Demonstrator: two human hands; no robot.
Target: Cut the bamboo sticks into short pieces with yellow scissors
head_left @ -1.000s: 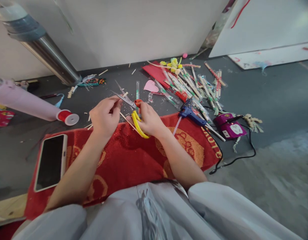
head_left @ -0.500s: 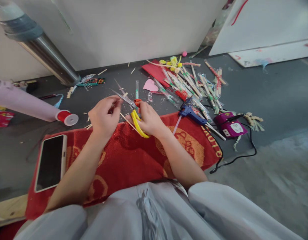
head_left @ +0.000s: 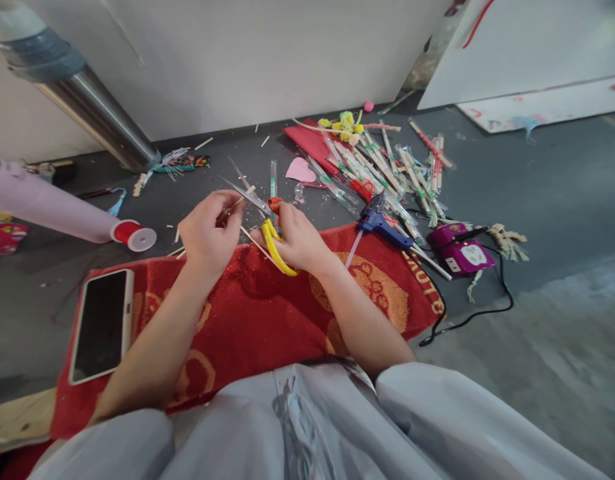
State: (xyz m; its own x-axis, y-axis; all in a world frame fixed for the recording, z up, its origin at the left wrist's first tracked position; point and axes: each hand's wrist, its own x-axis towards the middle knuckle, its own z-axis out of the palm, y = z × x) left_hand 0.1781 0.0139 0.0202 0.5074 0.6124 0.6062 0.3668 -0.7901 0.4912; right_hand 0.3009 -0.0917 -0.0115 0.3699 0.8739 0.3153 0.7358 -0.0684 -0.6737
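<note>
At far left, a lilac tapered cylinder slants over the grey tabletop, with a white-flanged spool of red ribbon at its end. A black-screened phone with a pale frame lies on a red towel with orange patterns. The left hand is closed, its fingertips pinching a small pale sliver of stick beside the parted metal blades of the yellow-handled scissors. A thin pale stick slants below, between the hands; what holds it is unclear. The right hand grips the scissors by their handles, above the towel. Beyond it lie a pink paper heart, a heap of plastic-wrapped pale sticks, a blue glue gun and a purple power socket block with a black cord.
</note>
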